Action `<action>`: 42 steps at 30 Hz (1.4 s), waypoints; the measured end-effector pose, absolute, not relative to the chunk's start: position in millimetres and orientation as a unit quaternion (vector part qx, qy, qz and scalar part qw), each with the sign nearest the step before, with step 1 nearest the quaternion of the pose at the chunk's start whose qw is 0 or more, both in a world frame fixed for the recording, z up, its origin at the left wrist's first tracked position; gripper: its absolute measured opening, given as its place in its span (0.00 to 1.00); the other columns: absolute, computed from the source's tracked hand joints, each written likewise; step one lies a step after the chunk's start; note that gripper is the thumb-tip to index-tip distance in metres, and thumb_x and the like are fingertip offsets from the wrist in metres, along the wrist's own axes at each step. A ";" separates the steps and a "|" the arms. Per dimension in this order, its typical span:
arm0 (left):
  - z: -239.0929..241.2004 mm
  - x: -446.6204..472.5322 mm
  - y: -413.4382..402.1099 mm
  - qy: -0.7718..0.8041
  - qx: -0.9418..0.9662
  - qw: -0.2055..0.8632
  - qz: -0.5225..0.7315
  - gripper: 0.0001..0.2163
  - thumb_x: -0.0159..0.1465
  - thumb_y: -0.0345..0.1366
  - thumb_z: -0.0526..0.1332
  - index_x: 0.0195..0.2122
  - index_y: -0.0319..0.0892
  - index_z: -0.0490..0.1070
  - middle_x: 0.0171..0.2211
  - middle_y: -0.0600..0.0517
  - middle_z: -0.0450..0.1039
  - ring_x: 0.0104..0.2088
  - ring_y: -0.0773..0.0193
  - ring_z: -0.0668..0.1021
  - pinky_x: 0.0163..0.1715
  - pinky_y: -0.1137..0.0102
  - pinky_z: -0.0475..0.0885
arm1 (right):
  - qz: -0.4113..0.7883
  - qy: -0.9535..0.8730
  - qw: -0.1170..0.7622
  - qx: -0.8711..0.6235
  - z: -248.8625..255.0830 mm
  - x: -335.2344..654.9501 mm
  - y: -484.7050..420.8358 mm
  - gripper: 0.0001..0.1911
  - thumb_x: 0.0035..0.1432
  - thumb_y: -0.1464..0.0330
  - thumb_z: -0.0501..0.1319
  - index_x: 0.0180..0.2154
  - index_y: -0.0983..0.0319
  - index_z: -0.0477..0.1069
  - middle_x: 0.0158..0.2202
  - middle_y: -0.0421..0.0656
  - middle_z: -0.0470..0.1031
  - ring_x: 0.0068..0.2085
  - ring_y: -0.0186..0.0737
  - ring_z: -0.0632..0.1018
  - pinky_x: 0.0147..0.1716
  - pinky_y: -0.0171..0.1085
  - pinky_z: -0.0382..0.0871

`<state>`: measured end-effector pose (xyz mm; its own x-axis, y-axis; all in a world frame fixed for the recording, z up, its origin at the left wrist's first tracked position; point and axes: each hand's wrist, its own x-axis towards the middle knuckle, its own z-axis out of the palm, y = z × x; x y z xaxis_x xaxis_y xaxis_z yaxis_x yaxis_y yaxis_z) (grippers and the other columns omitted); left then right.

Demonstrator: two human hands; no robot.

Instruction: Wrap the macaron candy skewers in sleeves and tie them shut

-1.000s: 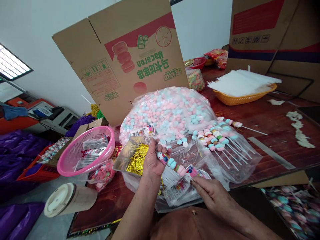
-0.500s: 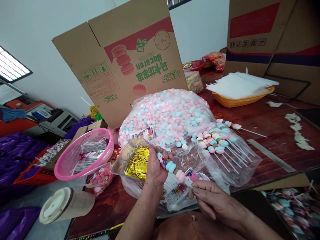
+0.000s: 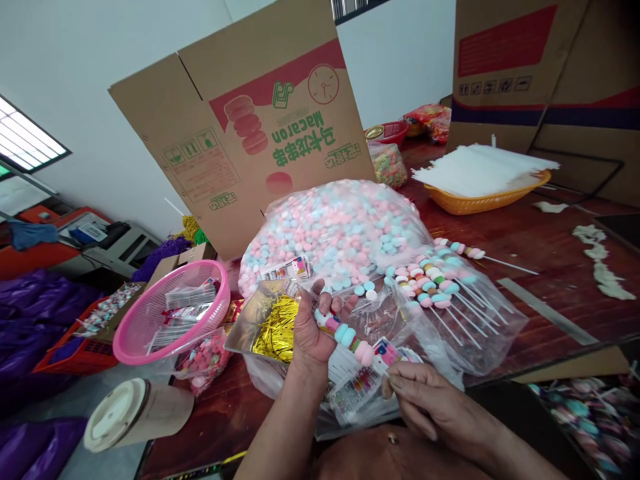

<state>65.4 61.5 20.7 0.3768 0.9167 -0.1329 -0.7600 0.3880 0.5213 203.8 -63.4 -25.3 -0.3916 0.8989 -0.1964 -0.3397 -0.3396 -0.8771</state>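
I see candy skewer [image 3: 346,335] slant between hands: left hand [image 3: 315,337] loosely curled round far end, right hand [image 3: 424,393] pinching nearer, stick end.

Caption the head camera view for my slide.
A candy skewer in the left hand, the right hand close by, a large bag of sweets behind.

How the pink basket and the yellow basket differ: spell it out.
The pink basket holds printed packets; the yellow basket holds what look like white sticks. The pink basket sits at left, the yellow basket farther back at right. Both are open-topped.
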 end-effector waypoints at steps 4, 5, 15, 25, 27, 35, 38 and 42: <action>21.1 73.2 57.8 0.279 0.142 0.796 0.518 0.16 0.57 0.49 0.58 0.31 0.40 0.71 0.13 0.60 0.58 0.19 0.70 0.68 0.41 0.63 0.71 | 0.349 -0.676 0.386 -0.522 -18.9 206.7 -62.0 0.16 0.62 0.67 0.45 0.24 0.63 0.62 0.18 0.38 0.65 0.20 0.30 0.63 0.21 0.32 0.51; 21.7 73.8 57.8 0.298 0.140 0.791 0.516 0.17 0.57 0.50 0.58 0.31 0.39 0.71 0.13 0.60 0.58 0.19 0.70 0.68 0.39 0.63 0.71 | 0.232 -0.724 0.374 -0.531 -18.8 207.3 -62.2 0.14 0.61 0.71 0.45 0.25 0.63 0.64 0.18 0.40 0.66 0.21 0.32 0.64 0.22 0.33 0.50; 25.8 66.2 61.5 0.423 0.147 0.803 0.392 0.24 0.58 0.56 0.50 0.27 0.36 0.68 0.12 0.54 0.62 0.18 0.65 0.71 0.28 0.64 0.72 | -0.078 -0.783 0.283 -0.548 -32.3 221.2 -64.1 0.16 0.50 0.82 0.47 0.38 0.68 0.68 0.19 0.41 0.70 0.21 0.37 0.70 0.25 0.37 0.52; 16.8 82.7 46.9 0.394 0.138 0.779 0.468 0.21 0.56 0.55 0.55 0.28 0.38 0.66 0.12 0.58 0.60 0.18 0.68 0.70 0.28 0.69 0.71 | 0.252 -0.749 0.286 -0.541 -31.0 205.1 -62.7 0.15 0.63 0.69 0.43 0.29 0.62 0.64 0.21 0.41 0.70 0.23 0.34 0.69 0.23 0.34 0.53; 15.8 85.0 43.9 0.398 0.136 0.775 0.471 0.20 0.55 0.54 0.56 0.28 0.39 0.66 0.13 0.58 0.60 0.18 0.68 0.70 0.28 0.70 0.71 | 0.335 -0.709 0.319 -0.533 -27.5 200.0 -59.2 0.18 0.64 0.65 0.42 0.26 0.62 0.62 0.21 0.40 0.68 0.23 0.33 0.67 0.23 0.33 0.54; 19.1 67.0 51.4 0.311 0.178 0.818 0.451 0.18 0.55 0.50 0.61 0.33 0.38 0.70 0.24 0.51 0.73 0.25 0.63 0.75 0.36 0.61 0.72 | 0.645 -0.497 0.395 -0.425 -24.0 201.0 -52.6 0.20 0.60 0.53 0.47 0.27 0.61 0.62 0.12 0.32 0.55 0.15 0.28 0.54 0.17 0.30 0.46; 20.2 62.1 53.6 0.276 0.174 0.830 0.454 0.13 0.57 0.45 0.61 0.37 0.39 0.71 0.23 0.53 0.72 0.26 0.64 0.75 0.39 0.59 0.71 | 0.725 -0.409 0.391 -0.393 -26.5 205.3 -53.6 0.21 0.58 0.51 0.46 0.30 0.61 0.62 0.08 0.28 0.48 0.11 0.27 0.47 0.15 0.30 0.43; 24.6 67.0 52.3 0.368 0.112 0.822 0.421 0.14 0.60 0.45 0.57 0.29 0.38 0.70 0.17 0.54 0.68 0.23 0.64 0.75 0.37 0.59 0.71 | 0.485 -0.575 0.383 -0.537 -29.5 213.4 -55.1 0.20 0.60 0.56 0.47 0.25 0.62 0.62 0.15 0.36 0.61 0.18 0.30 0.59 0.20 0.31 0.49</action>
<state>67.0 52.3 24.6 0.3750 0.7742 -0.5100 -0.6094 0.6204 0.4937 213.4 -55.1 -29.5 -0.1307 0.9881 -0.0810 0.2457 -0.0469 -0.9682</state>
